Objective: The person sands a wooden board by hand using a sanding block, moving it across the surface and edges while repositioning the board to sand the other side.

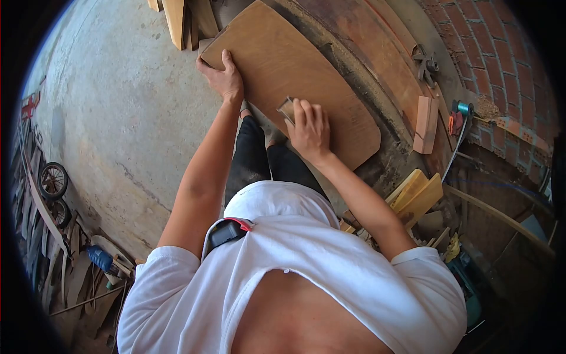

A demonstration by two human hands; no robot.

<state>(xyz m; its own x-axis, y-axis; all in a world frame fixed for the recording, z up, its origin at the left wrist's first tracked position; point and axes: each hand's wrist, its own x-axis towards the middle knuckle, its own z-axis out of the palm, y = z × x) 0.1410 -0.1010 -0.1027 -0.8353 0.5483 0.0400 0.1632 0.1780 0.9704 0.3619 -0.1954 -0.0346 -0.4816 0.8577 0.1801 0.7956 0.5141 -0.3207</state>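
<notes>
Head view showed one curved wooden panel and two bare hands, set well apart. It lay ahead of the person's legs, stretching away beyond both hands; what bore it up could not be told. The left hand gripped its left edge near the far corner, thumb on the upper face. The right hand, nearer its middle, had its fingers closed around one small block-like tool, held against the upper face. To the right stood one brick wall, with one teal spool before it. Two spoked wheels sat at far left, beside the concrete floor. Several wood offcuts lay beyond the left hand.
</notes>
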